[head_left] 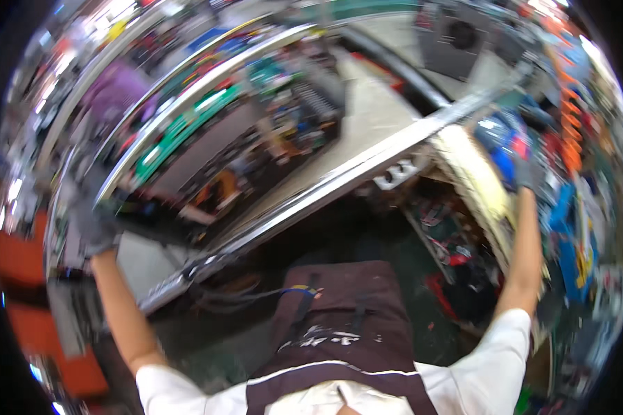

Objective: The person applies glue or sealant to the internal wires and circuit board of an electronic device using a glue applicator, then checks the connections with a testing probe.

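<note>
My left hand point(93, 225), in a grey glove, is stretched out at the left beside the end of a metal-edged rack point(208, 84). Motion smears its fingers, so any grip is hidden. On the far right, my right hand point(529, 171), also in a dark grey glove, reaches to a cluster of blue and red items point(503, 149). Blur keeps me from making out whether it holds one. Between my arms a long silver metal bar point(311, 197) runs slantwise from the lower left to the upper right.
Behind the bar lies a dark tray of mixed small parts point(235, 166) with a green strip point(180, 131). A cream padded edge point(474, 173) slopes down at the right. Beyond it hangs an orange coiled hose point(571, 124). Orange boxes point(55, 339) stand at the lower left.
</note>
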`<action>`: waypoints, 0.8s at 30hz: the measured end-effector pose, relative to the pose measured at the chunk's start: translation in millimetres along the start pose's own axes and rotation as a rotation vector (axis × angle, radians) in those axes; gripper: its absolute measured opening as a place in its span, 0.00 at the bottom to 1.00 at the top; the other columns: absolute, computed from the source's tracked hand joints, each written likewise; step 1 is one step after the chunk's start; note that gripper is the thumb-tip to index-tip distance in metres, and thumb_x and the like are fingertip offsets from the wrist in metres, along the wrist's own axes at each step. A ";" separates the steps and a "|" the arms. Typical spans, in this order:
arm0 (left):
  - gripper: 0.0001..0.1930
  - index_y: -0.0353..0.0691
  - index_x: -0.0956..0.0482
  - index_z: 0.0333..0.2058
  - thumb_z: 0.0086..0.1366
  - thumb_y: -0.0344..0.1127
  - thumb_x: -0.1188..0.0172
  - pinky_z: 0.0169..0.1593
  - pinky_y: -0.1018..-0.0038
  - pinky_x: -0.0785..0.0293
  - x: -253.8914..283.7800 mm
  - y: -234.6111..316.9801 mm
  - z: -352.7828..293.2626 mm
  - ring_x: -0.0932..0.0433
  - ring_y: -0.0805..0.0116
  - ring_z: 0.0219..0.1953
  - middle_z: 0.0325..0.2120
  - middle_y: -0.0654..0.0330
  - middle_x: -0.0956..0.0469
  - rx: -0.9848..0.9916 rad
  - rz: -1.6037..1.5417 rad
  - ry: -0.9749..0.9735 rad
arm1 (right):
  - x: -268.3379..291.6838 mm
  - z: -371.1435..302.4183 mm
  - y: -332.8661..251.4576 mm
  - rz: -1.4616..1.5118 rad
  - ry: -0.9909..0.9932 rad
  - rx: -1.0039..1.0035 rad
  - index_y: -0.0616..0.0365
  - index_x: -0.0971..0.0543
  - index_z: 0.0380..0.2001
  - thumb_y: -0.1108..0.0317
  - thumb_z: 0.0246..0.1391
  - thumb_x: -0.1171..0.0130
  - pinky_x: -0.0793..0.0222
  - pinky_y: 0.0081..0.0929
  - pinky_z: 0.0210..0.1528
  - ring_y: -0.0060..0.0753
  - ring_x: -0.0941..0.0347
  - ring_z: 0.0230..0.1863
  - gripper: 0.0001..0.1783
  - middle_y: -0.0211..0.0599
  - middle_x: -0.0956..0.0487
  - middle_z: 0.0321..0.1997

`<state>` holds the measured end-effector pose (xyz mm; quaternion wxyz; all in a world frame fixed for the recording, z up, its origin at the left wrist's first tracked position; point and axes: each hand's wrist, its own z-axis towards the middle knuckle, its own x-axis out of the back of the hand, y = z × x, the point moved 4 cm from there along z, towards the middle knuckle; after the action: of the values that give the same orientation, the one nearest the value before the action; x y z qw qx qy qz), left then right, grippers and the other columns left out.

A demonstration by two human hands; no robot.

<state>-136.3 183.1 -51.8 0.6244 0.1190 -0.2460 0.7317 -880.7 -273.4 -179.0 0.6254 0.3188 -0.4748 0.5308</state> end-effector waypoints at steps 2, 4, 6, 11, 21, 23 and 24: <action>0.27 0.33 0.33 0.57 0.62 0.39 0.42 0.58 0.65 0.36 32.2 -19.4 -13.1 0.32 0.56 0.57 0.53 0.50 0.30 -0.026 0.139 -0.055 | -36.0 39.4 25.1 -0.102 -0.030 -0.020 0.40 0.30 0.59 0.33 0.45 0.46 0.30 0.50 0.48 0.56 0.24 0.48 0.40 0.53 0.22 0.49; 0.21 0.35 0.27 0.53 0.63 0.36 0.42 0.57 0.69 0.34 12.2 56.4 28.6 0.30 0.61 0.55 0.52 0.53 0.28 0.166 -0.059 0.032 | -74.7 74.0 64.3 -0.196 -0.081 -0.046 0.35 0.36 0.64 0.33 0.47 0.47 0.32 0.50 0.51 0.58 0.26 0.52 0.42 0.52 0.23 0.52; 0.11 0.37 0.20 0.43 0.63 0.32 0.40 0.51 0.72 0.30 16.1 70.5 45.2 0.25 0.64 0.49 0.47 0.54 0.24 0.304 -0.187 0.129 | -105.0 93.1 67.0 -0.250 -0.142 -0.100 0.37 0.36 0.64 0.33 0.48 0.48 0.33 0.51 0.54 0.57 0.28 0.56 0.42 0.52 0.25 0.56; 0.05 0.38 0.17 0.32 0.59 0.33 0.35 0.37 0.74 0.26 22.8 64.6 42.0 0.20 0.63 0.30 0.27 0.57 0.19 0.312 -0.037 0.144 | -74.5 55.8 40.1 -0.203 0.070 -0.263 0.41 0.35 0.63 0.30 0.48 0.50 0.33 0.51 0.54 0.57 0.27 0.55 0.43 0.51 0.25 0.56; 0.01 0.36 0.20 0.29 0.57 0.26 0.40 0.33 0.70 0.29 26.6 84.0 50.3 0.24 0.61 0.26 0.22 0.56 0.24 0.393 -0.001 0.100 | -8.4 -75.3 -8.8 1.730 0.400 -0.517 0.67 0.28 0.44 0.42 0.48 0.38 0.34 0.38 0.36 0.41 0.27 0.33 0.35 0.45 0.22 0.37; 0.04 0.37 0.20 0.26 0.59 0.29 0.38 0.31 0.69 0.29 30.0 80.2 46.9 0.24 0.62 0.23 0.19 0.57 0.24 0.378 -0.041 0.151 | -13.4 -90.2 -28.4 2.350 -0.043 -0.206 0.67 0.28 0.45 0.47 0.47 0.35 0.35 0.34 0.35 0.34 0.31 0.32 0.34 0.41 0.24 0.34; 0.04 0.37 0.20 0.26 0.59 0.28 0.38 0.31 0.70 0.29 24.2 82.6 52.3 0.24 0.62 0.24 0.19 0.57 0.24 0.342 -0.041 0.142 | -21.5 -109.6 -46.8 2.446 -0.284 -0.177 0.67 0.28 0.47 0.48 0.48 0.35 0.35 0.32 0.36 0.33 0.32 0.33 0.34 0.41 0.24 0.34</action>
<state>-228.2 169.0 -13.0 0.6255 0.1764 -0.0709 0.7567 -807.2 -193.1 -232.0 -0.3199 -0.3235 -0.5587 0.6935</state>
